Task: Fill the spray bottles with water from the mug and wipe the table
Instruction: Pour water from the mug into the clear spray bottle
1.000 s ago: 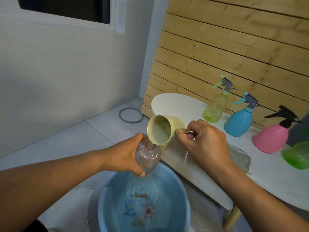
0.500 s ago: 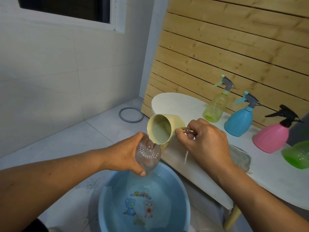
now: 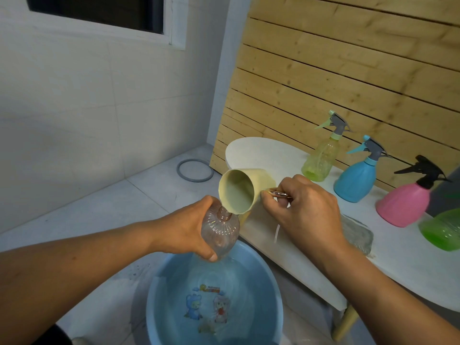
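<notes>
The clear ribbed plastic bottle (image 3: 220, 232) is gripped by the left hand (image 3: 184, 230) over the blue plastic basin (image 3: 271, 285), likely catching spills. The tilted pale-yellow mug (image 3: 239, 190), fingers of the right hand (image 3: 306, 207) closed on its handle, is held lip-to-neck.

The left hand (image 3: 185, 230) grips a clear bottle (image 3: 220, 232) over a blue basin (image 3: 159, 300). The right hand (image 3: 305, 210) tips a yellow mug (image 3: 245, 190), lip touching the bottle's neck. Four spray bottles stand on the desk (image 3: 403, 260).
</notes>
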`<state>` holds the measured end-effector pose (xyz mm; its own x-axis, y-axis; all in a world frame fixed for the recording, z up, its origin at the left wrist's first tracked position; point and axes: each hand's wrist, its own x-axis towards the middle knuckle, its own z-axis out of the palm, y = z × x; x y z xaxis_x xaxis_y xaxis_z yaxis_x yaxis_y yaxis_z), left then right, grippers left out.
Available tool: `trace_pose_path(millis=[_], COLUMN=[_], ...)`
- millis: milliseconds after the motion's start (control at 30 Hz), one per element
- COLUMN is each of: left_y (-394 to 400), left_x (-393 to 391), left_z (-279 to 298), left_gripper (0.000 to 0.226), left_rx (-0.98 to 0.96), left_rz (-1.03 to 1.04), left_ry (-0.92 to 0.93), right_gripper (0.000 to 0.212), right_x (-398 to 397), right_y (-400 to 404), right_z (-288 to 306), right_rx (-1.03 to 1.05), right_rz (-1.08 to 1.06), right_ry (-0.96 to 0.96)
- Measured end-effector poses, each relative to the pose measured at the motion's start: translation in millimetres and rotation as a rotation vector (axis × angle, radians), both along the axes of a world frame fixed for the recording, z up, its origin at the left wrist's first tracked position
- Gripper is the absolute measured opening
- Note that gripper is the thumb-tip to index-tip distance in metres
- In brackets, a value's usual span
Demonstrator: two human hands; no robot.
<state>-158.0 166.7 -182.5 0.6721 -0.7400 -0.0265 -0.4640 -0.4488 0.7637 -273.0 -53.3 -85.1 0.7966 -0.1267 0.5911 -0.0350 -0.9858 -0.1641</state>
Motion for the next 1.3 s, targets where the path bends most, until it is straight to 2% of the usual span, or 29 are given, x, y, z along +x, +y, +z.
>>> trace_pose_path(millis=[767, 1300], left_y=[-1.1, -4.1], left_x=[-3.6, -6.5], left_z=[3.1, 6.4], left_gripper=[0.101, 0.104], left_rx=[-0.008, -0.037], left_rz=[0.014, 0.018], left_ry=[0.008, 0.031], right_gripper=[0.032, 0.039], right_x=[-2.0, -3.7], right_y=[2.9, 1.3], right_z=[2.3, 3.6], right_rx=[-0.013, -0.067], right_rz=[0.037, 0.066], right_ry=[-0.029, -0.069])
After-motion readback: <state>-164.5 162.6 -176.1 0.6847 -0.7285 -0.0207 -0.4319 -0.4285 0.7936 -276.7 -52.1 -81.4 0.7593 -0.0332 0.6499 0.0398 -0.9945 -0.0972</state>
